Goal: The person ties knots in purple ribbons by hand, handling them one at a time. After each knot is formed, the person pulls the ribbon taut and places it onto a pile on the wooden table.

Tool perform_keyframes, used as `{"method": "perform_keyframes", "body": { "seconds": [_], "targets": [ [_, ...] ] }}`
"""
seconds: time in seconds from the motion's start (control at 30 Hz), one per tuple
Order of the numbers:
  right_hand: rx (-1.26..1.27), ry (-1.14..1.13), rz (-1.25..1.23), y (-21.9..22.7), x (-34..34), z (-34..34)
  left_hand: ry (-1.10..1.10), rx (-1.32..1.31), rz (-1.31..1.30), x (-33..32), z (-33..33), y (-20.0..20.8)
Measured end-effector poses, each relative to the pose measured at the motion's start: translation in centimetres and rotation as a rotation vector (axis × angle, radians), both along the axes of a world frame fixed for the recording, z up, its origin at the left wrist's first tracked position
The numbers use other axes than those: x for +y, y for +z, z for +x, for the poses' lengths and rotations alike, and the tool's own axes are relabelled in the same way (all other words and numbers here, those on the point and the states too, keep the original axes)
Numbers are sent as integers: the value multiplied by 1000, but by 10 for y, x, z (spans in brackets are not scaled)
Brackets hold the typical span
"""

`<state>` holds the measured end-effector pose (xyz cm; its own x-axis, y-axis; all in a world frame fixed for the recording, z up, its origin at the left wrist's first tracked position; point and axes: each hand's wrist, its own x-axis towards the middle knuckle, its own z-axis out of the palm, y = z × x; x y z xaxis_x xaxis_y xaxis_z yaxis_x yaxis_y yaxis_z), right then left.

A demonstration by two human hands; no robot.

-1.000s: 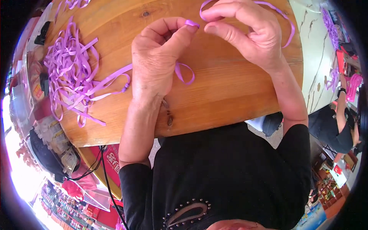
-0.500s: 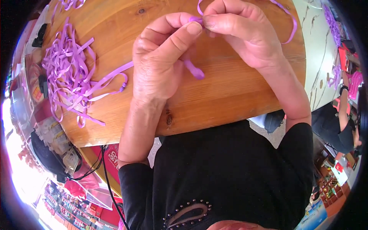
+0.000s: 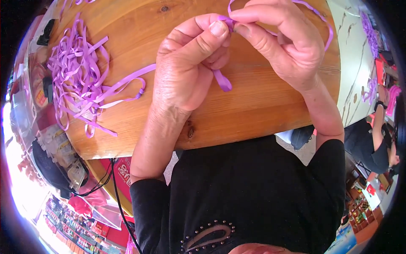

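Observation:
A length of purple ribbon (image 3: pixel 223 81) passes through my left hand (image 3: pixel 186 63), whose thumb and forefinger pinch it at a small bunched spot. A loop of the ribbon hangs below that palm. Against the same bunched spot, the thumb and forefinger of my right hand (image 3: pixel 285 42) press on the ribbon; its other fingers are curled and raised. From my right hand a strand curves off to the far right. To the left lies a tangled heap of purple ribbon (image 3: pixel 76 80), with a strand running to my left hand and a small knot (image 3: pixel 140 93) near it.
Beneath my hands is a wooden table (image 3: pixel 253 110), with a white marbled surface (image 3: pixel 355 63) adjoining at right. More purple ribbon (image 3: pixel 368 38) lies there. Another person (image 3: pixel 368 142) in black sits at far right. Black cables (image 3: pixel 114 190) hang by the table's left edge.
Both hands have shifted slightly right. My right hand has turned, its thumb and forefinger now spread a little more at the ribbon. The hanging loop has opened out.

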<state>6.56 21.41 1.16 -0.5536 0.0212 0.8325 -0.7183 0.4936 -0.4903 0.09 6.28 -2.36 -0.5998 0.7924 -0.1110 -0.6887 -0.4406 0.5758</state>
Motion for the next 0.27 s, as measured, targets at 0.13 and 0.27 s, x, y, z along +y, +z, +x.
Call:
{"method": "perform_keyframes", "body": {
  "seconds": [0.13,0.27],
  "targets": [
    [-582,-239,138,33,-1,14,-4,46,-28,1,0,0],
    [-340,-227,348,26,8,18,-59,87,-122,-1,-1,2]
  ]
}}
